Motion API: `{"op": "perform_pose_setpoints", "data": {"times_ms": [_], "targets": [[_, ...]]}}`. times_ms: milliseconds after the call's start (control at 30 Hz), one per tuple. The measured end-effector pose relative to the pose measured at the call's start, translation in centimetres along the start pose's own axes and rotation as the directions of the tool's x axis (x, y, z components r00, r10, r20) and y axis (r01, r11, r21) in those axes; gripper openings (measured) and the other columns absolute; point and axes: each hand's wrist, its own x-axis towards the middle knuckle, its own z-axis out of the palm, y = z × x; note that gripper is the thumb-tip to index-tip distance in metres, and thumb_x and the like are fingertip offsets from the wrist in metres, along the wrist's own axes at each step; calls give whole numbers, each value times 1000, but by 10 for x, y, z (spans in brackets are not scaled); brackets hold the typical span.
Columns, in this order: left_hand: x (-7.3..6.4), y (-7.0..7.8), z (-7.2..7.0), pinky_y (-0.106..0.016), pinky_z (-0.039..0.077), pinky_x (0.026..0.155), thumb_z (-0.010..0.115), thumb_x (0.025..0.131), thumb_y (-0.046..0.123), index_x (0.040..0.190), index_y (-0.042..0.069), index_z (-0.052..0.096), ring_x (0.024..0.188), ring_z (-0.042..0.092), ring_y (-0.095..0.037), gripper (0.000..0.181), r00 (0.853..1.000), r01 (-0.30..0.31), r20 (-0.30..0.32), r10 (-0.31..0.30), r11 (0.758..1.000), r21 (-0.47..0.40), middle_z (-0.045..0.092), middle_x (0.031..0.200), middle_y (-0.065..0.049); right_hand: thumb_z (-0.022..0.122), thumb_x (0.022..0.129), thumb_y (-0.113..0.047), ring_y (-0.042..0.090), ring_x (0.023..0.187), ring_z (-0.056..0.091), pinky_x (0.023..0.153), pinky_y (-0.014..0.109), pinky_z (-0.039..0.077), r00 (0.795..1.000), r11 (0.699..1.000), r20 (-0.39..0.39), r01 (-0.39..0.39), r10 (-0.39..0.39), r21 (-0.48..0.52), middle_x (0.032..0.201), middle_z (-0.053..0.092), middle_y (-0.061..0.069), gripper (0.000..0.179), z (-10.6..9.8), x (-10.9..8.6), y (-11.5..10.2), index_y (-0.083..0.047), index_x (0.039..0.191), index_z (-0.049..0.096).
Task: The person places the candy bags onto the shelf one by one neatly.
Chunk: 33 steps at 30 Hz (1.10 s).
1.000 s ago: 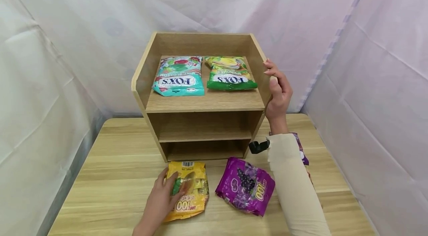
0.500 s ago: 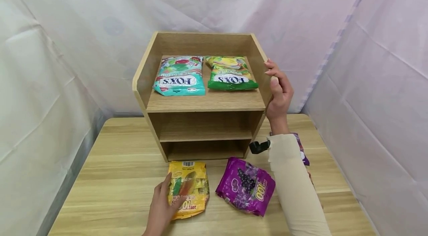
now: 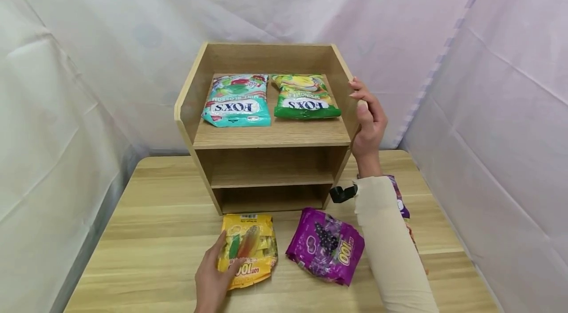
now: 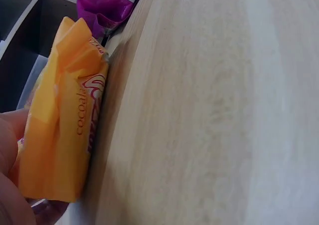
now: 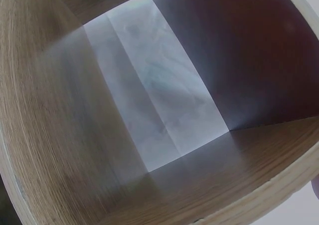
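white sheeting [image 3: 284, 2] is hanging beyond the far edge and both side edges of a wood-grained tabletop [image 3: 146, 234]. towards that far edge, a wooden shelf unit [image 3: 270, 139] is being carried. by the unit's front right corner, a purple bag [image 3: 327, 249] is lying on the tabletop, touched by neither hand. by the front left corner, apparently for easy reach, a yellow bag [image 3: 250, 249] is being accommodated on the tabletop. a teal bag [image 3: 239, 106] and a green bag [image 3: 306, 101] are being borne side by side on the unit's top board, perhaps because they are being hemmed in by its raised edges. the unit's right panel is being clasped by the right hand [image 3: 370, 128], probably for steadiness. the yellow bag's left edge is being pinched by the left hand [image 3: 212, 273], thumb over the face, likely for control.
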Motion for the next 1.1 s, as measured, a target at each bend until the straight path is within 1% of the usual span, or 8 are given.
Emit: {"op": "perform_pose_setpoints", "data": {"times_ms": [133,300,433,533,667,800,967,1100], "targets": [[2,1,3,-55,48,86,87,69,27,137,17,55,112,56,-39,75,998,-7,-65,5,1000,-25,60,125,-16,47,89,-13,42,123,46,111,49,25,1000,1000,7,-14,14,-20,113,61,27,33,-1,1,-2,19,95,54],[4,2,4,-51,50,85,86,71,22,134,20,58,113,58,-36,69,996,8,-92,-14,998,-69,62,125,-10,47,90,-13,42,124,46,110,49,25,1000,999,12,-13,13,-30,114,61,27,33,-1,1,-3,19,95,54],[4,2,5,-48,52,83,85,72,17,131,21,60,112,59,-33,64,993,-3,-116,-8,995,-99,63,123,-8,49,90,-15,42,124,45,110,49,25,1000,1000,12,-12,13,-27,114,61,27,35,-1,2,-3,19,95,54],[4,2,7,-25,51,83,85,72,15,130,21,62,111,60,-29,62,991,-20,-137,5,994,-108,64,121,-6,48,90,-14,43,124,45,110,49,25,1000,1000,14,-11,12,-29,114,61,27,34,-1,2,-3,19,95,54],[4,2,7,-1,37,81,85,72,14,128,20,63,109,61,-22,61,987,-47,-155,28,992,-118,65,120,-3,47,90,-13,44,123,45,110,49,26,1000,1000,17,-6,6,-27,113,61,27,33,-1,1,-3,20,95,53],[4,2,7,-2,39,81,86,70,11,127,18,64,105,63,-22,62,981,-92,-179,70,989,-118,66,118,-5,48,90,-13,45,123,45,110,50,26,1000,1000,16,-4,4,-21,113,61,27,34,0,1,-2,20,94,53],[4,3,7,-7,42,83,86,68,5,126,15,65,103,64,-23,63,966,-185,-209,155,974,-131,66,116,-9,48,90,-14,44,123,45,110,49,25,1000,1000,15,-9,9,-20,113,61,26,34,0,1,-2,20,95,53],[4,4,6,-12,51,70,83,69,-3,124,9,65,89,68,-16,59,948,-265,-234,217,944,-199,68,110,-14,47,90,-13,44,124,44,110,49,25,1000,1000,15,-14,14,-21,114,61,26,33,0,1,-3,19,95,54]]}}
